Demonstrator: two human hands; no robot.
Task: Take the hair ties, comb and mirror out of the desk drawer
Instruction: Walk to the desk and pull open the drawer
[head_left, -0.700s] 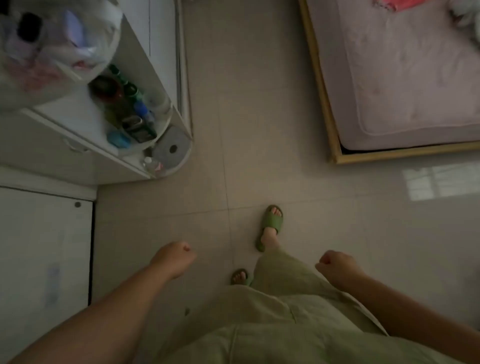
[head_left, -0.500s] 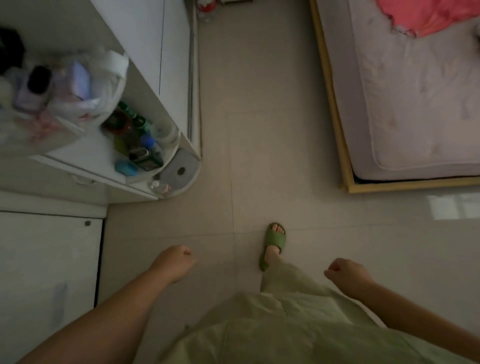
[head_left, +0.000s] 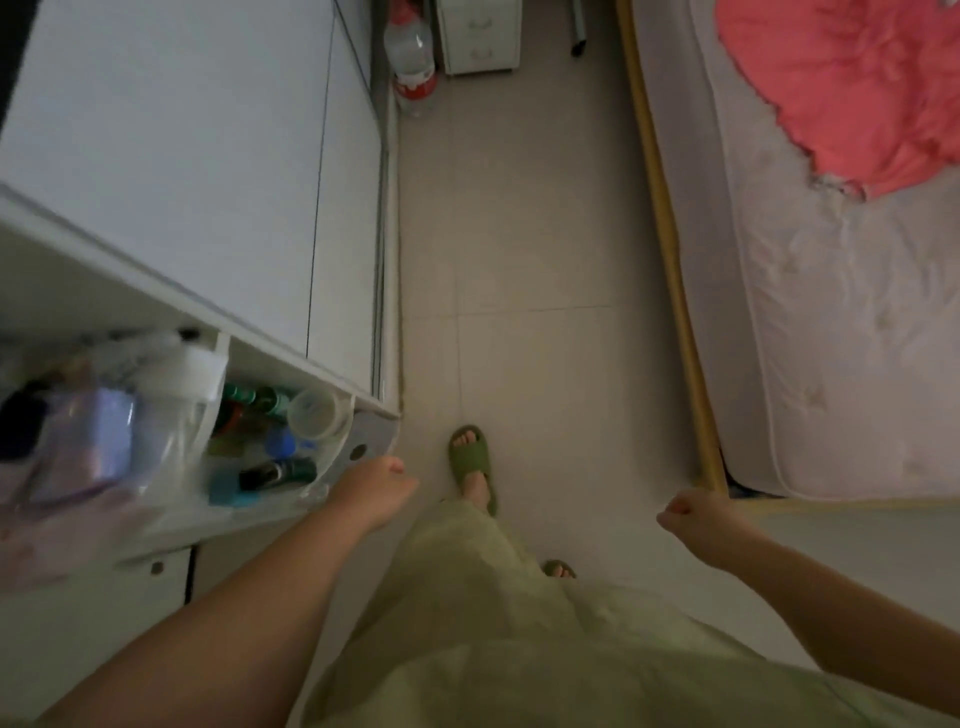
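A person in green slippers is walking along a tiled floor (head_left: 519, 249) between a white cabinet (head_left: 182, 156) and a bed (head_left: 831, 312), left hand (head_left: 376, 491) and right hand (head_left: 691, 519) both loosely clenched and carrying nothing, with no desk drawer, hair ties, comb or mirror in view, so the task is looking unstarted.

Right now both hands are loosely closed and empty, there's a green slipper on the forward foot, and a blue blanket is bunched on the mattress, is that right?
Not quite. In the head view the bunched blanket on the white quilted mattress is coral pink, not blue. The rest holds: left hand and right hand loosely closed and empty, green slipper on the forward foot.
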